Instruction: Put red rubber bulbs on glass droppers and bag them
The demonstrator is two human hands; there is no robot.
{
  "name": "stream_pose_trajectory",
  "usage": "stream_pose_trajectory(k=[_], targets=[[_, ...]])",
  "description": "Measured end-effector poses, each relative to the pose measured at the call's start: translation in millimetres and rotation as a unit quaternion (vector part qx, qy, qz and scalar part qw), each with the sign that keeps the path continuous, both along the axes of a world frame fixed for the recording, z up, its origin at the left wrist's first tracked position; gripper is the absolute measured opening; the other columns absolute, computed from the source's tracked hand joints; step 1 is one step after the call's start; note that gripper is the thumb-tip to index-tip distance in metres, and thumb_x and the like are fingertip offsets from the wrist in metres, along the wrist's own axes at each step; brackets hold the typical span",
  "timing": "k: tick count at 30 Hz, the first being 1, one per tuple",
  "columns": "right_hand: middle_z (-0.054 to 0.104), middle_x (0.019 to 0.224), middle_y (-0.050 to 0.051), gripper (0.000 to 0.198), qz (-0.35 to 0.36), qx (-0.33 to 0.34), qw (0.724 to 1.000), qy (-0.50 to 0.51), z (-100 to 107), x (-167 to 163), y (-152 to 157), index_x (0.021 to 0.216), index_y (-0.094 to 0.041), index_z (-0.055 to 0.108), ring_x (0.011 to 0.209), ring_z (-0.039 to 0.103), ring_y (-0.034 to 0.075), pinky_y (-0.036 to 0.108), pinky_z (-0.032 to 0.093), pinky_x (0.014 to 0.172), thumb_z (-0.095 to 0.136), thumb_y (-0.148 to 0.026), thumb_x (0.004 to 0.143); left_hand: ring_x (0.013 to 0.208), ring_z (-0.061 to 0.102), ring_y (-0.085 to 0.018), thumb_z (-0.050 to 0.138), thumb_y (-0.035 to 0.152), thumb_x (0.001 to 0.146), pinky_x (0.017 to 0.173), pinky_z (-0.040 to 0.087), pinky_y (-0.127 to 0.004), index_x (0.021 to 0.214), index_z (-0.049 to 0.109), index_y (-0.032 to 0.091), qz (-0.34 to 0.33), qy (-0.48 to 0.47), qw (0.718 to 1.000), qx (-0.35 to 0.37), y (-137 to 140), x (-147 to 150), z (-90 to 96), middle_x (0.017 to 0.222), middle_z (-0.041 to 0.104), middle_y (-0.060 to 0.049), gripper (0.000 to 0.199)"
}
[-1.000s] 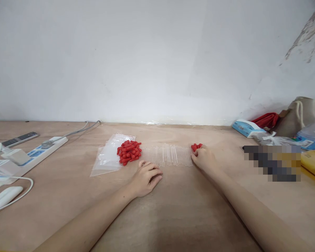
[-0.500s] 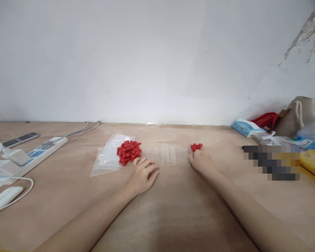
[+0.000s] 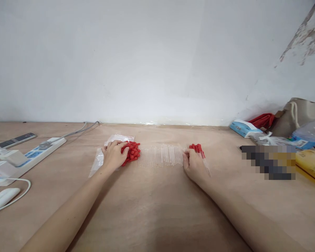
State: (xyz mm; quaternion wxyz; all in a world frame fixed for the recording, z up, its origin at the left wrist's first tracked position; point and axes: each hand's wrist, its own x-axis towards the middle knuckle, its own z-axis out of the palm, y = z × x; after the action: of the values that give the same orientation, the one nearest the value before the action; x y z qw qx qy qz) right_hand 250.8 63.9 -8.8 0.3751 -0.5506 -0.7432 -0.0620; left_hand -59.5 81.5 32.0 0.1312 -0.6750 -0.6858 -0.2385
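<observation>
My left hand (image 3: 114, 154) reaches over the left side of a heap of red rubber bulbs (image 3: 132, 153), its fingers apart and bent down at the heap's edge. Beneath and behind it lie clear plastic bags (image 3: 96, 163), partly covered. Several thin clear dropper tubes (image 3: 160, 155) lie side by side in a row right of the heap. At the row's right end, my right hand (image 3: 195, 165) is closed in a pinch on a clear dropper tube, mostly hidden by the fingers. Just beyond that hand are several red-bulbed droppers (image 3: 195, 147), their clear stems partly covered by it.
To the left are a white power strip (image 3: 47, 146) with plugs and cables, a remote control (image 3: 13, 142) and a white rounded device (image 3: 4, 199). On the right lie a blue box (image 3: 244, 128), a yellow package (image 3: 311, 162) and a bag (image 3: 288, 119). A wall stands behind.
My left hand has moved left from in front of the tubes onto the red bulbs. My right hand has shifted slightly left and nearer, uncovering more of the red-bulbed droppers and their stems.
</observation>
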Motion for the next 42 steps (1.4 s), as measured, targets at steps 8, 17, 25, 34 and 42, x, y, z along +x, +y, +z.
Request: stream_pose_trajectory(k=[8, 17, 25, 34, 42], targets=[[0.062, 0.074, 0.009, 0.038, 0.068, 0.008, 0.995, -0.068, 0, -11, -13, 0.117, -0.014, 0.051, 0.071, 0.055, 0.02, 0.033, 0.037, 0.072, 0.027, -0.024, 0.089, 0.103, 0.047, -0.027, 0.041, 0.026, 0.079, 0.079, 0.032, -0.043, 0.096, 0.062, 0.029, -0.035, -0.036, 0.998, -0.022, 6, -1, -6.9, 0.11, 0.058, -0.003, 0.027], [0.063, 0.08, 0.007, 0.025, 0.087, 0.006, 0.995, -0.042, 3, -11, -14, 0.088, -0.017, 0.057, 0.075, 0.055, 0.018, 0.031, 0.037, 0.071, 0.033, -0.022, 0.087, 0.087, 0.054, -0.021, 0.048, 0.024, 0.073, 0.075, 0.039, -0.033, 0.08, 0.054, 0.021, -0.069, -0.092, 0.993, 0.025, 6, -2, -4.3, 0.09, 0.062, -0.001, 0.01], [0.062, 0.074, 0.004, 0.015, 0.105, 0.048, 0.993, -0.034, 2, -11, -15, 0.078, -0.017, 0.054, 0.069, 0.054, 0.016, 0.029, 0.036, 0.068, 0.041, -0.021, 0.085, 0.084, 0.056, -0.021, 0.043, 0.027, 0.08, 0.074, 0.042, -0.033, 0.087, 0.053, 0.019, -0.083, -0.114, 0.987, 0.077, 7, -5, 2.1, 0.087, 0.062, -0.003, 0.015], [0.063, 0.079, 0.005, 0.023, 0.19, 0.087, 0.977, -0.049, -7, -11, -14, 0.103, -0.016, 0.056, 0.071, 0.054, 0.014, 0.03, 0.036, 0.072, 0.039, -0.017, 0.087, 0.092, 0.058, -0.017, 0.046, 0.026, 0.086, 0.081, 0.045, -0.029, 0.109, 0.05, 0.02, -0.332, -0.159, 0.929, 0.016, -43, 74, -29.9, 0.102, 0.062, -0.005, 0.025], [0.063, 0.078, 0.005, 0.024, 0.226, 0.071, 0.968, -0.086, -6, -13, -19, 0.097, -0.017, 0.059, 0.07, 0.054, 0.013, 0.032, 0.033, 0.074, 0.038, -0.018, 0.087, 0.085, 0.056, -0.015, 0.046, 0.022, 0.086, 0.075, 0.046, -0.027, 0.097, 0.057, 0.019, -0.361, -0.185, 0.914, -0.028, -48, 83, -39.6, 0.092, 0.06, -0.004, 0.016]])
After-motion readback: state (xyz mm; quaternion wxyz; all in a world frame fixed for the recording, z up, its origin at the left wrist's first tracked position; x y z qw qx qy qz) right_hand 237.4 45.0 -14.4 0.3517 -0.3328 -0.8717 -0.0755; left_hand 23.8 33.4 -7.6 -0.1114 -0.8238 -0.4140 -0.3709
